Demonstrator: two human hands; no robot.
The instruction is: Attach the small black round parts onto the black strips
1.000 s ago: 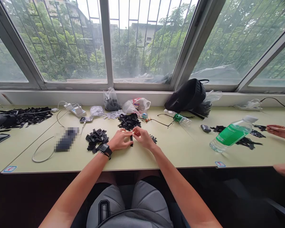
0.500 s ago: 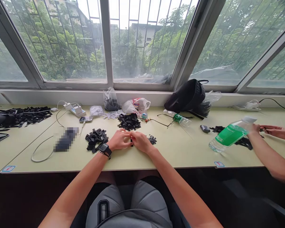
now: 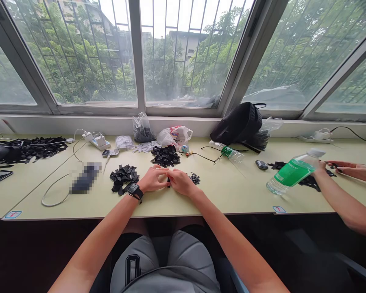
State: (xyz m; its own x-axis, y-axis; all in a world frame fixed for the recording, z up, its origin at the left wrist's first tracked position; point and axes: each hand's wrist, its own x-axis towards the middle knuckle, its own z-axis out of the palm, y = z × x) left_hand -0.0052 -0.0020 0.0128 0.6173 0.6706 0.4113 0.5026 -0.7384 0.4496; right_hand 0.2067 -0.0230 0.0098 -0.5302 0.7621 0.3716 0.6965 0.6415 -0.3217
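Note:
My left hand [image 3: 153, 179], with a black watch on its wrist, and my right hand [image 3: 179, 181] meet at the middle of the pale green table [image 3: 232, 195]. Both are pinched on a small black strap piece [image 3: 168, 180], mostly hidden between the fingers. A heap of black strap pieces [image 3: 123, 176] lies just left of my left hand. A second black heap [image 3: 166, 156] sits behind my hands. A little cluster of small dark parts [image 3: 195, 178] lies just right of my right hand.
A green-labelled water bottle [image 3: 289, 173] leans at the right, by another person's arm [image 3: 341, 199] and hand [image 3: 350, 168]. A black bag [image 3: 239, 123], plastic bags [image 3: 173, 135], a lying bottle [image 3: 228, 151], glasses, a power strip [image 3: 94, 141] with cables and more black strips [image 3: 33, 147] fill the back.
My hands have drawn closer together, hiding the black piece that hung visibly between them before. The other person's arm has come into view at the right, beside the bottle.

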